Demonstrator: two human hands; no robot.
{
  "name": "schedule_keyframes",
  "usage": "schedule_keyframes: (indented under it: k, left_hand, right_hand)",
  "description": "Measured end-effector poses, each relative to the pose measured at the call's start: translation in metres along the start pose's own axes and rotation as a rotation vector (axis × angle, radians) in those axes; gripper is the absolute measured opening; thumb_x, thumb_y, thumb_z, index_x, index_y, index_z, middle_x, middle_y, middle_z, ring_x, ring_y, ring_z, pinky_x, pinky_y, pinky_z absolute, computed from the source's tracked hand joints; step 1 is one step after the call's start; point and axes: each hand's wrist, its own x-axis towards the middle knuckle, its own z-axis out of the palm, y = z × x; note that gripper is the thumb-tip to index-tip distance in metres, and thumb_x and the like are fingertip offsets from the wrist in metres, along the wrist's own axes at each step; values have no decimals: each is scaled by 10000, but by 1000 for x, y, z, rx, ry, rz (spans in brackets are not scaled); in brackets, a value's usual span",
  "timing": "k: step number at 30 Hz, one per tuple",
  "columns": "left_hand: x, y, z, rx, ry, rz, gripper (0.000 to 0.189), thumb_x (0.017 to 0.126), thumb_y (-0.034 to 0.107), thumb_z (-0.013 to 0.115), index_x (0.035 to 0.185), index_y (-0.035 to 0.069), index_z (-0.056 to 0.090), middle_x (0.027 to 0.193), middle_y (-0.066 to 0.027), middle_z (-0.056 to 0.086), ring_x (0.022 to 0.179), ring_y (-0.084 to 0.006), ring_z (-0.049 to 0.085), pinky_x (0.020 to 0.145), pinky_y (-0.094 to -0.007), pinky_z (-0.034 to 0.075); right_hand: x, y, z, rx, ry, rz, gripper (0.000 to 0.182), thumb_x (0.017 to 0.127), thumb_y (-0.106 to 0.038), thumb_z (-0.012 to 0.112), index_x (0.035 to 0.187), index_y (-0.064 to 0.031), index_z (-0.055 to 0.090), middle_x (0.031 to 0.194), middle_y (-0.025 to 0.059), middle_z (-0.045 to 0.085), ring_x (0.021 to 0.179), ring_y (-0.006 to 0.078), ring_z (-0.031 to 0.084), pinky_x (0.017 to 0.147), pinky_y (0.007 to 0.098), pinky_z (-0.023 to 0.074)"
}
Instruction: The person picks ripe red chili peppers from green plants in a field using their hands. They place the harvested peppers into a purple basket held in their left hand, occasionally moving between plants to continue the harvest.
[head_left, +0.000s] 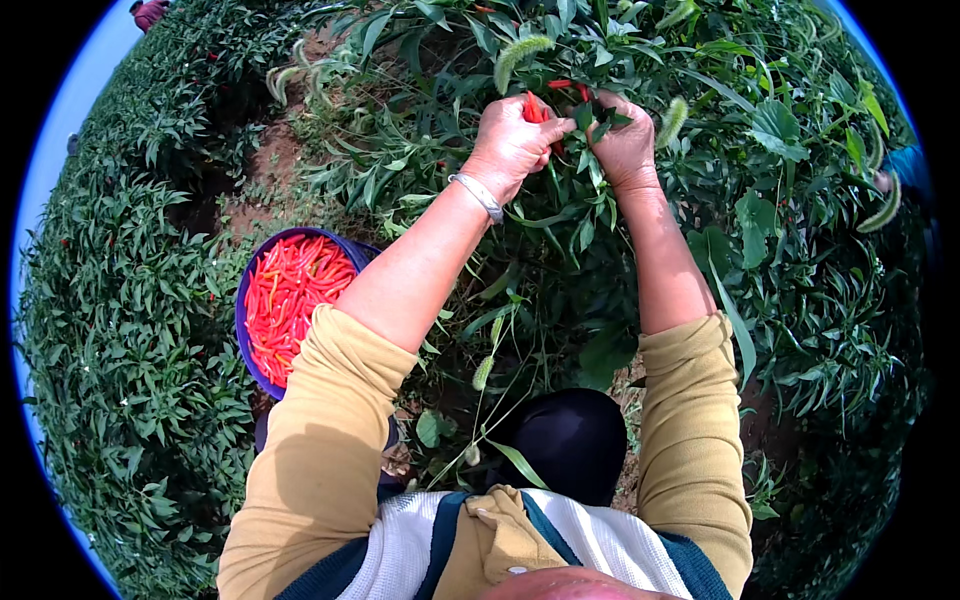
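Several red chili peppers (534, 110) are held in my left hand (510, 139), whose thumb and fingers are closed around them. A silver bracelet (478, 196) circles that wrist. Close beside it, my right hand (626, 139) is in among the leaves of a chili plant (589, 202); leaves hide its fingertips, so what they grip is unclear. More red peppers (570, 86) show between the two hands. Left of my left forearm stands a purple bucket (241, 315), filled near its rim with red chili peppers (296, 300).
Dense chili plants (135, 315) grow on both sides, with bare soil (274, 161) between rows at upper left. Foxtail grass heads (519, 56) rise near my hands. A person in red (148, 13) is far left; another person's blue sleeve (905, 169) shows at right.
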Motion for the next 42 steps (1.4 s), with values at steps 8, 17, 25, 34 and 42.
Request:
schedule_keyframes:
  k: [8, 17, 25, 34, 42]
  left_hand:
    - [25, -4, 14, 638, 113, 649, 204, 724, 50, 639, 921, 15, 598, 770, -37, 618, 711, -86, 560, 671, -233, 457]
    - [30, 6, -2, 498, 143, 422, 131, 785, 128, 615, 858, 22, 592, 640, 28, 527, 531, -60, 451, 511, -209, 403]
    - [28, -3, -7, 659, 274, 455, 102, 751, 80, 611, 785, -16, 614, 634, -49, 591, 555, -93, 519, 545, -247, 440]
    - [30, -8, -10, 704, 246, 530, 115, 719, 66, 608, 810, -4, 619, 636, -47, 594, 558, -83, 523, 548, -246, 444]
    - [24, -1, -13, 647, 156, 446, 126, 730, 52, 557, 821, -1, 626, 611, -6, 574, 534, -53, 500, 531, -211, 441]
  right_hand:
    - [-4, -12, 4, -126, 138, 6, 214, 675, -74, 628, 885, -98, 597, 750, 148, 610, 692, 310, 597, 610, 316, 465]
    - [5, -16, -5, -360, -16, -156, 282, 609, -70, 640, 884, -127, 608, 724, 126, 591, 725, 313, 575, 618, 370, 462]
    - [10, -32, -3, -594, -247, 86, 143, 697, -155, 570, 830, -143, 621, 749, 128, 604, 707, 332, 580, 614, 405, 467]
    - [9, -14, 1, -402, -118, 51, 150, 684, -156, 563, 823, -145, 618, 730, 128, 603, 708, 330, 581, 620, 404, 471]
    - [21, -22, 4, -551, -208, 130, 144, 662, -127, 562, 790, -148, 622, 726, 121, 603, 721, 323, 583, 614, 405, 468]
